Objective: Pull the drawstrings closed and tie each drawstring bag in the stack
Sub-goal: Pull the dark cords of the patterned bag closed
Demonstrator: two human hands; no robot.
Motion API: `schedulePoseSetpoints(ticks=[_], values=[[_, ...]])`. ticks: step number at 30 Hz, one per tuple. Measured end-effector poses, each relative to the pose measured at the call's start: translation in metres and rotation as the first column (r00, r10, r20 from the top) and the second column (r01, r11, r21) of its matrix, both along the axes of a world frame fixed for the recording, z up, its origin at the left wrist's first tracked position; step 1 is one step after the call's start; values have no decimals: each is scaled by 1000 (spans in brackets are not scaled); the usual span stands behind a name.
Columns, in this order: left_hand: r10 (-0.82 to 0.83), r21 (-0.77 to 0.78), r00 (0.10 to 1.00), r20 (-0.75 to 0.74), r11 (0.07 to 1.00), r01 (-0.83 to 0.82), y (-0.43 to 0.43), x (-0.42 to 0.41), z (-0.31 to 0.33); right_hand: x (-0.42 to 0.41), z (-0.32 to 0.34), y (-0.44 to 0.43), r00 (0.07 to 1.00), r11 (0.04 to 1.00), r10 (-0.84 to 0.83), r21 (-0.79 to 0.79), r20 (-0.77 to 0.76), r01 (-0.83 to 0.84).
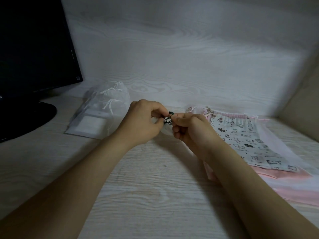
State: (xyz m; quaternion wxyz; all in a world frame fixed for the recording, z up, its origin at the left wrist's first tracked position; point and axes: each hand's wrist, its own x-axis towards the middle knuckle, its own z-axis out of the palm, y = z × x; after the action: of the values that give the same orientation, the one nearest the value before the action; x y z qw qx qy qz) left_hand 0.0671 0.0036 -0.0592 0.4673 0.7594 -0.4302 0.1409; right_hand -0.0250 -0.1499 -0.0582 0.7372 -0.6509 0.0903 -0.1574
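Observation:
A dark green drawstring (pixel 168 118) loops between my two hands at the middle of the table. My left hand (pixel 145 121) pinches it from the left and my right hand (pixel 191 130) pinches it from the right. Its pale sheer bag (pixel 166 131) shows only as a small patch under my fingers. To the right lies a stack of bags topped by a cat-print bag (pixel 248 142) with pink cords, over pink bags (pixel 293 183). To the left lie sheer white bags (pixel 103 109) with white cords drawn.
A black monitor (pixel 31 49) on a round base (pixel 25 121) stands at the far left. A pale wood-grain wall (pixel 172 57) rises close behind the table (pixel 146 195). A beige panel (pixel 302 109) closes the right side.

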Motion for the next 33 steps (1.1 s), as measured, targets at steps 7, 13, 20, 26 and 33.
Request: schedulePoseSetpoints(ticks=[7,13,20,26,33], values=[[-37,-19,999,-1,999,37,1,-1,1,1,-1,-1,998,998,-41,-37,40,42],[-55,-128,946,-320,992,14,-2,-1,12,3,-3,-4,991,987,-130,-88,35,133],[-384,-512,697,-606,859,29,6,-6,26,3,-5,-5,986,978,-167,-123,25,169],[-386,-480,527,-757,876,-48,2,-2,26,0,-6,-3,986,950,-158,-264,60,168],[190,153,681,-708,981,-115,4,-1,15,1,-7,-1,990,927,-129,-347,61,142]])
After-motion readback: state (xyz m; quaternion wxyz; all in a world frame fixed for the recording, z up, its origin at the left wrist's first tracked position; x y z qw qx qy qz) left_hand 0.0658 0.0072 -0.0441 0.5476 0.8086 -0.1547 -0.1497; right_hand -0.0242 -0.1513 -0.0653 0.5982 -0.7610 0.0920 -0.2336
